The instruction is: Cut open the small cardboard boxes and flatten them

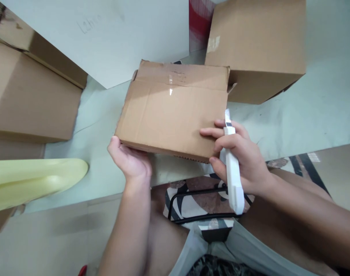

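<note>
A flat brown cardboard box [172,109], taped along its top seam, is held above my lap. My left hand [129,159] grips its near left corner from below, with the fingers hidden under the box. My right hand [238,155] steadies the near right corner. The same hand is closed around a white utility knife [231,168], whose blade end points up past the box's right edge.
A large cardboard box [258,46] stands behind on the right, another [28,92] lies at the left. A white board [112,34] leans at the back. A pale yellow plastic object [34,182] sits at the left. Flattened cardboard [336,168] covers the floor nearby.
</note>
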### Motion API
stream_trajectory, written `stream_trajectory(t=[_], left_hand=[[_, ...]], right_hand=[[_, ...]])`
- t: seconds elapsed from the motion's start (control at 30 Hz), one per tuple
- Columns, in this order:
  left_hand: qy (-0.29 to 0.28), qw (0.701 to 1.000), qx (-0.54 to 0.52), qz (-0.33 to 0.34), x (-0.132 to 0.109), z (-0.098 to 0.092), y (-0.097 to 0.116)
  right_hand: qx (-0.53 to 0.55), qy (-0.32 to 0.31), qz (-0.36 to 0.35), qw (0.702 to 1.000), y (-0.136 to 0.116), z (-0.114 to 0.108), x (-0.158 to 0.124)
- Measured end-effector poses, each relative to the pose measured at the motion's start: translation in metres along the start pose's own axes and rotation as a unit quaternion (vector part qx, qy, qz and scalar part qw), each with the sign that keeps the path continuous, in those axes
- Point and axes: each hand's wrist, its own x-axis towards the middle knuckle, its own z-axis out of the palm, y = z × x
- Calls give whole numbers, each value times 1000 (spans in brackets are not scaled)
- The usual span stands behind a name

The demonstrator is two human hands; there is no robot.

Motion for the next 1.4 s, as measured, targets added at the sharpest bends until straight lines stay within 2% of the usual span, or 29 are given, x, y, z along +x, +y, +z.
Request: stream_trajectory(t=[0.2, 0.43, 0.57, 0.73, 0.97, 1.13, 1.3, 1.4], left_hand=[[4, 999, -30, 11, -2, 6, 2], [-30, 998, -25, 39, -6, 12, 6], [-8, 999, -26, 23, -5, 11, 6], [-3, 999, -36, 15, -3, 8, 5], [7, 999, -36, -11, -3, 0, 1], [8, 999, -25, -20, -2, -1, 1], [6, 999, -29, -28, -2, 0, 3], [11, 999, -26, -22, -1, 1, 2]], right_hand=[[-18, -15, 18, 1000, -3, -4, -1], [-7, -34, 28, 999, -13, -9, 4], [-11, -35, 28, 999, -9, -9, 4], [-7, -22, -21, 1000, 0, -8, 5], [-14, -1, 7, 1000, 3, -4, 0], [-4, 9, -19, 1000, 7, -1, 0], [-17, 10, -5, 1000, 10, 0, 0], [1, 9, -29, 1000, 10, 0, 0]])
